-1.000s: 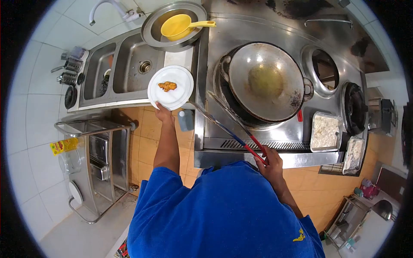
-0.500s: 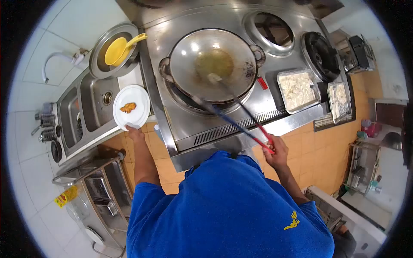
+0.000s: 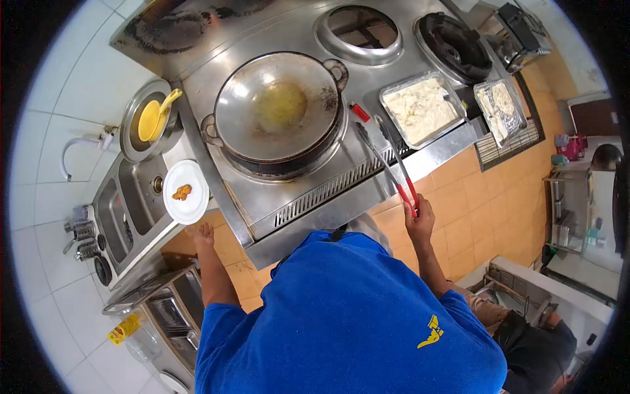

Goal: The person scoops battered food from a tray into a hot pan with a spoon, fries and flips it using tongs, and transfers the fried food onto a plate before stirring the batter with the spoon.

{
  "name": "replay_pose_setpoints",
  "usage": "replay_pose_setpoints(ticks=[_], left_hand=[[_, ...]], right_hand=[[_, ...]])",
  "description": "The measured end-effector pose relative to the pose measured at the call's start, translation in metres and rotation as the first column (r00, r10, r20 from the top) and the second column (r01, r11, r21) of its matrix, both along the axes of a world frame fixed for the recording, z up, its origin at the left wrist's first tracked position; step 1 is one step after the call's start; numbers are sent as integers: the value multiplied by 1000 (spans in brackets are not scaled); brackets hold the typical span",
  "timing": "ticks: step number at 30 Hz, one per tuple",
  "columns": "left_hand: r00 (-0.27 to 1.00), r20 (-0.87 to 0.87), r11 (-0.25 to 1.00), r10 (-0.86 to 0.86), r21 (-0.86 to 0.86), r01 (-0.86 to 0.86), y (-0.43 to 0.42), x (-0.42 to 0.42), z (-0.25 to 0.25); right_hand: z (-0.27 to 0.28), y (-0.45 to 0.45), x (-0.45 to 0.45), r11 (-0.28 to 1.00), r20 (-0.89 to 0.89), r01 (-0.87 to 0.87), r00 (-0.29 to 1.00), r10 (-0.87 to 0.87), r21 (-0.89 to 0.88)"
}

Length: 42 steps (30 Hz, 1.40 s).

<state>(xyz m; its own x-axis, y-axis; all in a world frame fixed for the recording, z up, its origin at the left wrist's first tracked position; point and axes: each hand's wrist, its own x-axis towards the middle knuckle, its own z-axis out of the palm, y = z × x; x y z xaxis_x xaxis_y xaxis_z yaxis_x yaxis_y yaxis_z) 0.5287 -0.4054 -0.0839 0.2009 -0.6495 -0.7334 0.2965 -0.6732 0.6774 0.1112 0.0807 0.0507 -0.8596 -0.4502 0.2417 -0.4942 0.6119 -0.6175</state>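
Observation:
My right hand (image 3: 420, 218) grips the red handles of a pair of tongs (image 3: 396, 182). Their dark tips are apart above the stove, between the wok and a tray of pale, batter-like food (image 3: 420, 108). My left hand (image 3: 202, 234) is just below a white plate (image 3: 187, 209), fingers apart; it seems not to hold the plate. One golden-brown fried piece (image 3: 182, 192) lies on the plate, which rests at the counter edge beside the sink. The wok (image 3: 236, 98) sits on the burner with a shallow pool of yellowish oil (image 3: 281, 106) in it.
A metal basin (image 3: 128, 121) holding a yellow dipper (image 3: 151, 121) stands by the sink (image 3: 141, 190). A red lighter (image 3: 359, 112) lies right of the wok. A smaller food tray (image 3: 500, 111) is farther right. Another person (image 3: 535, 348) is at lower right.
The tongs have left the wok and moved right, toward the large tray. My left hand has come away from the plate's rim. The view has shifted, and another person shows more at lower right.

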Motion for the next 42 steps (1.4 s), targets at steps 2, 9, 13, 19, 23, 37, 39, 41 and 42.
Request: replay_pose_setpoints(ticks=[2,9,13,19,23,37,39,41,42], left_hand=[[998,10,998,55,34,-55,16,9,9],[992,92,985,88,142,-101,63,75,-21],[983,101,982,156,91,-165,101,79,-26],[991,127,976,53,201,-78,151,73,-50],[990,103,968,-92,242,65,174,80,-76],[961,44,944,-273,204,259,206,53,-67],[963,70,948,-259,209,239,211,49,-62],[965,122,957,-232,204,205,222,34,-41],[966,113,955,-232,217,204,222,37,-47]], right_hand=[[-11,0,3,999,8,32,999,-32,-28],[-20,-21,-7,995,31,30,999,-27,-99],[-14,-25,-15,982,51,23,999,-13,-188],[-26,-21,-26,993,17,9,1000,-7,-116],[-30,-34,-30,995,73,21,997,-13,-100],[-43,-103,-52,983,-90,149,983,-159,-104],[-47,-105,-58,984,-75,155,984,-162,-89],[-47,-109,-63,987,-43,158,986,-159,-41],[-46,-112,-65,987,-29,159,987,-159,-17]])
